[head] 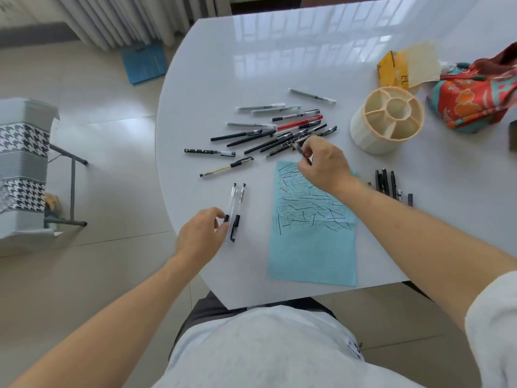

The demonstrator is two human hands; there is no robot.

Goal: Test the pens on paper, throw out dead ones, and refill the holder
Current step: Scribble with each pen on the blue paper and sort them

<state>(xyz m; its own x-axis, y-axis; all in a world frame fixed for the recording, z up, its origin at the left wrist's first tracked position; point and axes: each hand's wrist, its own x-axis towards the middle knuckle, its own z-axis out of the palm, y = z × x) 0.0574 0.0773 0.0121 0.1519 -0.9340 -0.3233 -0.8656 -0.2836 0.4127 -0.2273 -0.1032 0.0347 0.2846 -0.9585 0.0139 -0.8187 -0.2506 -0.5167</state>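
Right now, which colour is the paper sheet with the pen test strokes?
The paper sheet is light blue, marked mostly with black strokes and a few red ones. The head view shows it best.

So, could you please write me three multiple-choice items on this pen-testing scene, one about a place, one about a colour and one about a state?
1. Where does the pen holder stand?
A. on the floor
B. on the table, beyond the right hand
C. on the blue paper

2. What colour is the scribbled test paper?
A. light blue
B. yellow
C. pink

3. What is the state of the pen holder?
A. full of pens
B. lying on its side
C. upright, with empty compartments

Answers:
1 B, since it sits on the white table farther out than the right hand.
2 A, since the sheet under the ink strokes is pale blue.
3 C, since its open top shows bare dividers and no pens.
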